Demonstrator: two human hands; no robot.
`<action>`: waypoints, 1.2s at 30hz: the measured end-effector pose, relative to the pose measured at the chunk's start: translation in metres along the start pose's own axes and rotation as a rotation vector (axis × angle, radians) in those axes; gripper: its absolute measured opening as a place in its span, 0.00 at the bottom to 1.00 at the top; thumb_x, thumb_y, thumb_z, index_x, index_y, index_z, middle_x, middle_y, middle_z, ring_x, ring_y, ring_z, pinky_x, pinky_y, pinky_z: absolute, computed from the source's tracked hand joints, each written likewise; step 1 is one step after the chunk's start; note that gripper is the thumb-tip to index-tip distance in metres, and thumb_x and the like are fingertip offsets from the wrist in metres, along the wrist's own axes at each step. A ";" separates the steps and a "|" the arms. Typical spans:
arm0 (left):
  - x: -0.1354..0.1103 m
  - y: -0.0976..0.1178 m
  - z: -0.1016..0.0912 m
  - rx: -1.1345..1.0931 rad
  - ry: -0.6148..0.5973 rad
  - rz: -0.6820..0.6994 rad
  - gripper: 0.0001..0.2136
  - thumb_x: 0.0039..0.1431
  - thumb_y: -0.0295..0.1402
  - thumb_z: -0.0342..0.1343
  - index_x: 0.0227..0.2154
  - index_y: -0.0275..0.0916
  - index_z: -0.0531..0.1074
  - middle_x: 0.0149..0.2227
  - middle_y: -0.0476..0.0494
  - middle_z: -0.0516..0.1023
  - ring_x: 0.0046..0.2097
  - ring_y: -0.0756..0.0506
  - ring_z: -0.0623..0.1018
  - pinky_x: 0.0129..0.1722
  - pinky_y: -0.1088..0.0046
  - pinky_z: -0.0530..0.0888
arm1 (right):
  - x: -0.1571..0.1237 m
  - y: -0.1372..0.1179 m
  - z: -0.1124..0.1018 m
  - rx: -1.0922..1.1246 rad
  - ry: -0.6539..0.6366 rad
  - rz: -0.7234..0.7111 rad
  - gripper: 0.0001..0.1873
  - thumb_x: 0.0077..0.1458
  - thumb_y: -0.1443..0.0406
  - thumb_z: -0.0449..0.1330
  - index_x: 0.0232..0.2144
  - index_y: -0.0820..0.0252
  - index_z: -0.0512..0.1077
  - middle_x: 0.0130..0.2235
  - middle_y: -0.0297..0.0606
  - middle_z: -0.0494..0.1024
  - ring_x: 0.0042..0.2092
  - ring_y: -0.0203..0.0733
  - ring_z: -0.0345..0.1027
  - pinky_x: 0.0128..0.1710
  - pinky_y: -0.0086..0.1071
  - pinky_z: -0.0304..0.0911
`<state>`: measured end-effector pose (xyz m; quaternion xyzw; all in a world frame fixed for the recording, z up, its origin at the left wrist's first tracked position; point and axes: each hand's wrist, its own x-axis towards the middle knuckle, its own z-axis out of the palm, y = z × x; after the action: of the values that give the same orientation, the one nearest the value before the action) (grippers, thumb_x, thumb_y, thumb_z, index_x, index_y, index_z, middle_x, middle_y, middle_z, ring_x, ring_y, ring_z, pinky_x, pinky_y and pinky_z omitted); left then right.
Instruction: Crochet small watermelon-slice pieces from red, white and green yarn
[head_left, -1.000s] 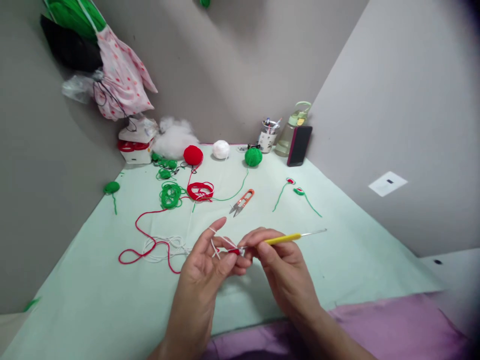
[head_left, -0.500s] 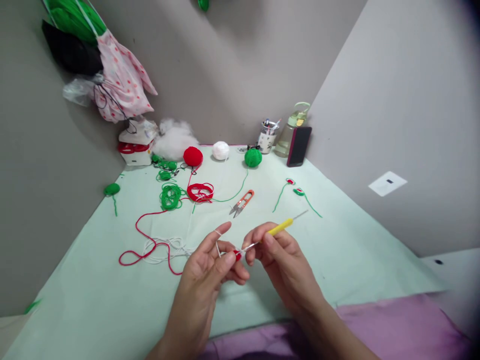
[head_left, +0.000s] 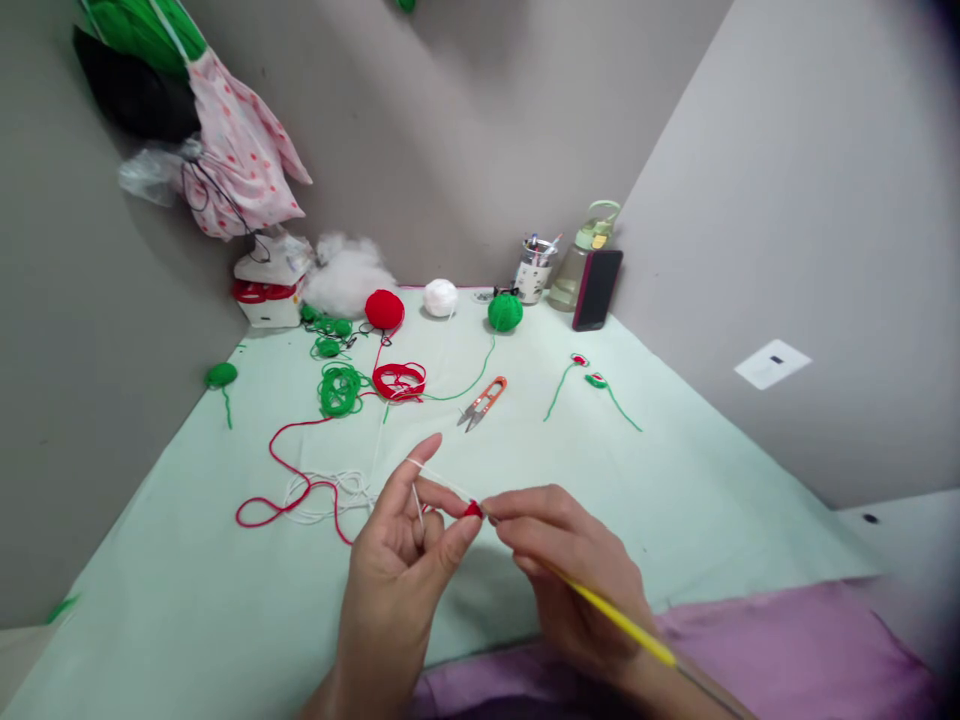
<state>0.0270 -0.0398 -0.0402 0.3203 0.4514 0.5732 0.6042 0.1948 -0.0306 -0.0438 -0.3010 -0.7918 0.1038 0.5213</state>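
Observation:
My left hand (head_left: 409, 560) pinches a small red crochet piece (head_left: 472, 509) between thumb and fingertip. White yarn (head_left: 442, 483) runs from that piece up over my raised index finger and down into the palm. In my right hand (head_left: 574, 565) lies a yellow-handled crochet hook (head_left: 626, 625), its back end pointing down to the right. The fingertips of this hand meet the edge of the red piece; the hook's tip is hidden there. Loose white yarn (head_left: 330, 500) and a red strand (head_left: 281, 440) trail over the table to the left.
Orange thread snips (head_left: 484, 402) lie ahead of my hands. Red (head_left: 385, 310), white (head_left: 440, 298) and green yarn balls (head_left: 505, 312) sit toward the back. Two small crocheted pieces (head_left: 596, 380) with green tails lie right. A phone (head_left: 598, 290) leans on a bottle (head_left: 570, 275).
My right hand has turned over, so the hook's yellow handle now points down right instead of up right. The white yarn is stretched straighter from my left index finger to the red piece.

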 end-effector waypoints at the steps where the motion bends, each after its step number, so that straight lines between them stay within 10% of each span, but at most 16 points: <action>1: -0.001 0.001 0.000 -0.047 -0.021 -0.025 0.31 0.57 0.35 0.76 0.63 0.51 0.75 0.34 0.54 0.77 0.27 0.56 0.70 0.33 0.82 0.73 | -0.004 0.000 0.002 -0.046 -0.003 -0.016 0.14 0.71 0.71 0.59 0.54 0.55 0.78 0.45 0.45 0.86 0.43 0.44 0.82 0.41 0.34 0.80; 7: 0.001 0.012 -0.003 -0.331 -0.233 -0.321 0.23 0.58 0.34 0.74 0.56 0.41 0.82 0.32 0.53 0.75 0.19 0.64 0.52 0.20 0.86 0.55 | -0.006 -0.001 0.003 0.163 0.053 0.190 0.15 0.70 0.69 0.62 0.53 0.47 0.81 0.41 0.38 0.84 0.40 0.42 0.80 0.39 0.33 0.78; 12: 0.001 0.012 -0.001 -0.242 -0.146 -0.219 0.20 0.60 0.31 0.72 0.56 0.45 0.82 0.35 0.52 0.77 0.19 0.64 0.53 0.20 0.85 0.54 | 0.013 0.003 0.002 0.588 0.144 0.425 0.10 0.72 0.62 0.61 0.43 0.51 0.84 0.35 0.36 0.82 0.36 0.41 0.78 0.38 0.35 0.76; 18: 0.000 0.004 0.005 -0.078 -0.023 -0.073 0.25 0.54 0.37 0.77 0.56 0.48 0.82 0.35 0.51 0.76 0.24 0.58 0.64 0.18 0.86 0.58 | 0.008 -0.001 0.003 0.325 0.054 0.323 0.11 0.70 0.68 0.63 0.47 0.49 0.84 0.40 0.40 0.86 0.41 0.45 0.80 0.41 0.37 0.78; 23: 0.006 0.006 0.000 -0.325 -0.157 -0.277 0.21 0.57 0.35 0.75 0.53 0.41 0.84 0.30 0.53 0.74 0.19 0.62 0.52 0.19 0.86 0.55 | 0.002 -0.001 0.000 0.213 0.048 0.273 0.16 0.67 0.68 0.65 0.53 0.44 0.83 0.44 0.40 0.85 0.43 0.47 0.80 0.41 0.39 0.78; 36: -0.003 0.010 0.011 -0.120 -0.012 -0.131 0.17 0.56 0.36 0.74 0.50 0.46 0.87 0.32 0.51 0.77 0.22 0.59 0.63 0.25 0.83 0.63 | 0.015 0.007 0.009 0.689 0.152 0.579 0.08 0.68 0.59 0.67 0.39 0.53 0.86 0.35 0.38 0.85 0.34 0.39 0.76 0.37 0.33 0.74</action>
<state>0.0330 -0.0399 -0.0262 0.2568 0.4325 0.5565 0.6613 0.1856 -0.0150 -0.0397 -0.3256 -0.5537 0.4802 0.5973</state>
